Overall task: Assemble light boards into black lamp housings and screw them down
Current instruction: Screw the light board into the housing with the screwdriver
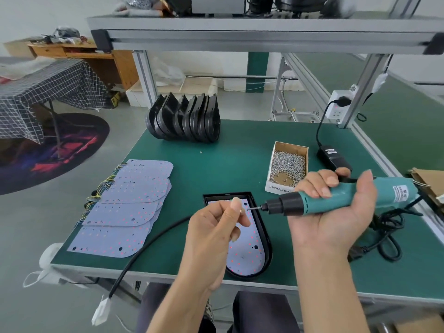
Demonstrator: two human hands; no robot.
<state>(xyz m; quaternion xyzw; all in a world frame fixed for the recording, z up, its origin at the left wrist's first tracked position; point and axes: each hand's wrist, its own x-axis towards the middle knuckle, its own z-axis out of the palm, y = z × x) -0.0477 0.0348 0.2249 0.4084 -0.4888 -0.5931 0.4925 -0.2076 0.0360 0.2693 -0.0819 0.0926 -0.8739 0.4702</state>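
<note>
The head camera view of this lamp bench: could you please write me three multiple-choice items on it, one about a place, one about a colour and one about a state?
1. Where does the box of screws stand?
A. On the overhead shelf
B. On the green mat, beyond the right hand
C. On top of the spare boards

2. What colour is the body of the electric screwdriver?
A. Teal
B. Red
C. Yellow

3. What is the state of the housing in front of the person?
A. Empty
B. It has a light board lying in it
C. Standing on edge

Answers: 1 B, the box sits on the mat behind the right hand. 2 A, its grip is teal with a black nose. 3 B, the pale board fills the black shell.
</note>
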